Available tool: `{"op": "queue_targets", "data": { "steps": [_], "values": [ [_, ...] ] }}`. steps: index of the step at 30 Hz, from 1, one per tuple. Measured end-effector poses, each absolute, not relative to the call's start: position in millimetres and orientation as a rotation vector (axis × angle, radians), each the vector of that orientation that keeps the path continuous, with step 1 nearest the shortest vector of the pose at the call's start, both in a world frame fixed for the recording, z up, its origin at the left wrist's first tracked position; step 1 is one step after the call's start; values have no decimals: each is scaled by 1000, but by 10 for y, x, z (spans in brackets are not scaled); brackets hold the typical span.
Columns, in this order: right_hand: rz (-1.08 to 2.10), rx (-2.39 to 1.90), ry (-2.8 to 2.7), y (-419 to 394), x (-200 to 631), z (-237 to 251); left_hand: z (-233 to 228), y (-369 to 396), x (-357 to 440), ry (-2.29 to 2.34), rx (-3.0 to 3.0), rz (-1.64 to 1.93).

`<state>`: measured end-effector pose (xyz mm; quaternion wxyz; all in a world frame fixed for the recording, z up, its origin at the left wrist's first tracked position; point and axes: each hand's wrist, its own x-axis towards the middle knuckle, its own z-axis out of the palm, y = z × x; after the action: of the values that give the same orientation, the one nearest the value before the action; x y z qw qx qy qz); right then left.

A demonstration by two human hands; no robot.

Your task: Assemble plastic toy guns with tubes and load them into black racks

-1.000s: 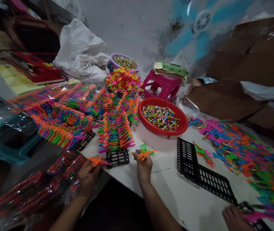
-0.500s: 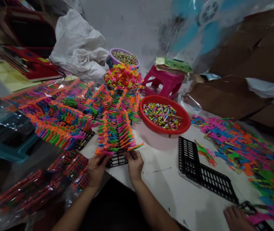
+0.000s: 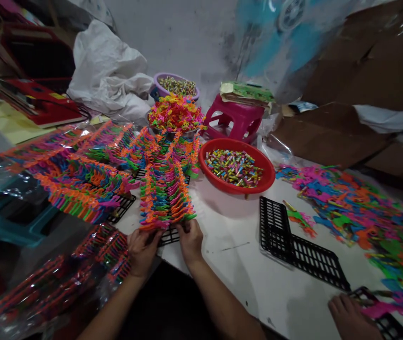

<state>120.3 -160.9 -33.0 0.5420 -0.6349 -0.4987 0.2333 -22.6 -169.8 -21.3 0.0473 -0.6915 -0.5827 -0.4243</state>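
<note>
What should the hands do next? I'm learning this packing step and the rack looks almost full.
Probably press the last toy down: both the left hand and right hand pinch the near end of the colourful plastic toy row on the black grid rack.

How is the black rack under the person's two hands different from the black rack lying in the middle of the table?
The rack at the hands is packed with upright rows of colourful plastic pieces, so only its near end shows; the middle rack is bare, its whole grid visible. The left hand and right hand touch the first at its near end; no hand touches the middle one. Both are black plastic grids lying flat on the white table.
</note>
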Motion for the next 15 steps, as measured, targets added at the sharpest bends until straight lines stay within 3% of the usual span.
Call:
{"op": "queue_targets", "data": {
  "steps": [7,15],
  "values": [
    [658,-1492,-1161,-1635,1255,-304,-226,-1706,-169,-1812,-2074,-1344],
    [738,-1417,-1246,-1760,1306,-324,-264,-1697,-256,-2326,-1851,-1526]
  ]
}}
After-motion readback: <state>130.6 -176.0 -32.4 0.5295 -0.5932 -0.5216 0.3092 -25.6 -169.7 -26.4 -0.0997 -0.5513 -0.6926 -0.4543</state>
